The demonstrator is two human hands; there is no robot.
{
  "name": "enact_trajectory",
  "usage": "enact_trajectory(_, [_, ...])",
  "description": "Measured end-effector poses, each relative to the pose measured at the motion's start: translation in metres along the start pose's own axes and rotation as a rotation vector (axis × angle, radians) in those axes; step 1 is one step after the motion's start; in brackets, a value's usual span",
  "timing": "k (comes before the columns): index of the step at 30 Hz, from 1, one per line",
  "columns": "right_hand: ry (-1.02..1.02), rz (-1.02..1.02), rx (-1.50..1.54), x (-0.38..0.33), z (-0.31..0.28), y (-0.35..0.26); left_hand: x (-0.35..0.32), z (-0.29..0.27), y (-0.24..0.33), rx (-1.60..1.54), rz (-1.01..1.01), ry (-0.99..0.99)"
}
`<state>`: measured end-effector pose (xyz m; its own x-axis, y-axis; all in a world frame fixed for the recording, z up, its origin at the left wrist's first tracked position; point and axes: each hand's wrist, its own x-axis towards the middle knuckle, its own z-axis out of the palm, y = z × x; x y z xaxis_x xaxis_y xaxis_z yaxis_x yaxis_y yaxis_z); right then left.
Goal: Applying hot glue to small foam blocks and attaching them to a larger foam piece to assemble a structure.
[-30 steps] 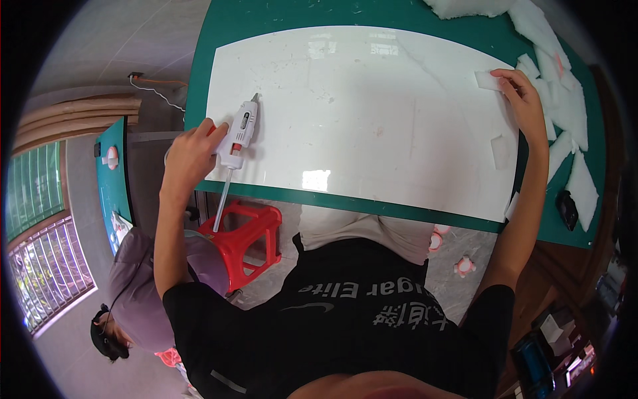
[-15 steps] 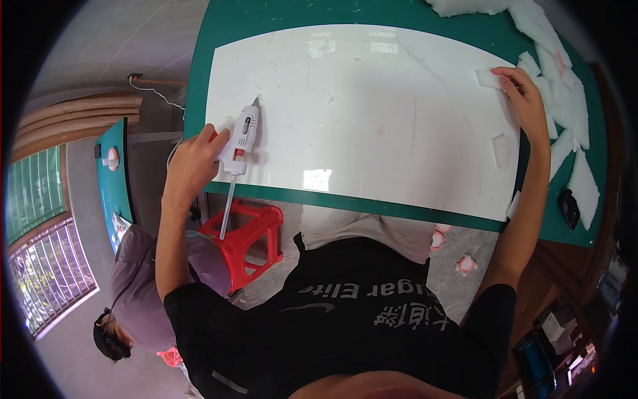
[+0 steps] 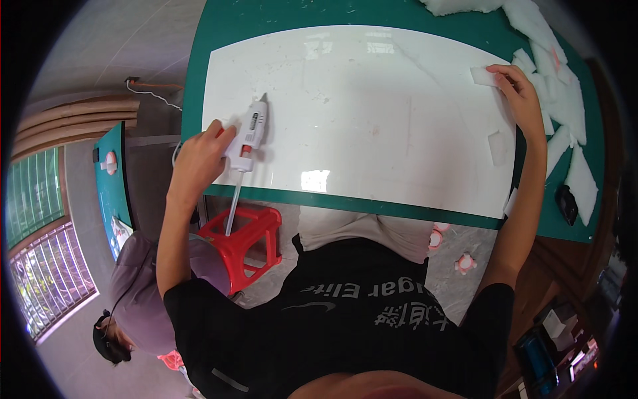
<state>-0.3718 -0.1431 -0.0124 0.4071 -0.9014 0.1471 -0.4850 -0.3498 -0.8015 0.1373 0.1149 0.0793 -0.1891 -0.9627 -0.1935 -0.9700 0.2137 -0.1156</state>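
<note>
My left hand [image 3: 201, 158] is closed round the handle of a white hot glue gun [image 3: 252, 133] over the left part of a white glossy board [image 3: 379, 113]. The gun's nozzle points away from me, and a long clear glue stick [image 3: 234, 203] sticks out of its back end past the near edge. At the far right of the board, my right hand [image 3: 524, 100] pinches a small flat white piece [image 3: 482, 76], perhaps foam wadding. A similar white piece [image 3: 496, 148] lies on the board nearer to me, below my right wrist.
The board lies on a green table [image 3: 266, 14]. White wadding sheets and scraps [image 3: 555, 86] are heaped along its right side, beside a small black object [image 3: 566, 205]. A red plastic stool [image 3: 246, 243] stands below on the left, near another person [image 3: 149, 292].
My left hand has shifted the glue gun slightly to the right, its nozzle leaning more that way. The right hand still holds the white piece in nearly the same place.
</note>
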Motion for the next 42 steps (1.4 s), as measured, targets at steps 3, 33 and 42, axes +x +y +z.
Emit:
enact_trajectory(3, [-0.001, 0.001, -0.050, -0.001, 0.000, -0.001, -0.006, -0.003, -0.002, 0.008, -0.038, -0.015])
enact_trajectory(33, [-0.006, 0.027, 0.022, 0.000, -0.001, 0.003, -0.004, 0.008, -0.009, -0.238, -0.168, -0.034])
enact_trajectory(42, [-0.010, 0.050, 0.031, -0.001, -0.003, 0.000, -0.010, 0.009, 0.001, -0.240, -0.152, -0.028])
